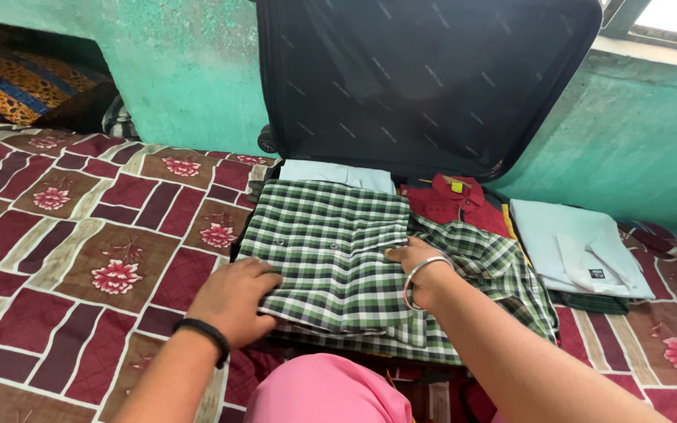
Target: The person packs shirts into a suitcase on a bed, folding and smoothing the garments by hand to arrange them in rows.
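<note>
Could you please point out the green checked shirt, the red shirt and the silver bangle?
green checked shirt [331, 243]: head view, folded front panel.
red shirt [452, 205]: head view, below collar.
silver bangle [421, 274]: head view, band on right wrist.

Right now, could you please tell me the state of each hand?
Left hand: open, pressing flat on the green checked shirt.
Right hand: open, resting on the same shirt.

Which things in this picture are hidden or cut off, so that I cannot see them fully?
Head view:
- Suitcase base: covered by the green checked shirt.
- Pale blue garment: mostly under that shirt.
- Red shirt: lower part hidden by the checked shirt.
- Left hand fingertips: tucked under the shirt's edge.
- Dark garment: beneath the folded light shirt.
</note>
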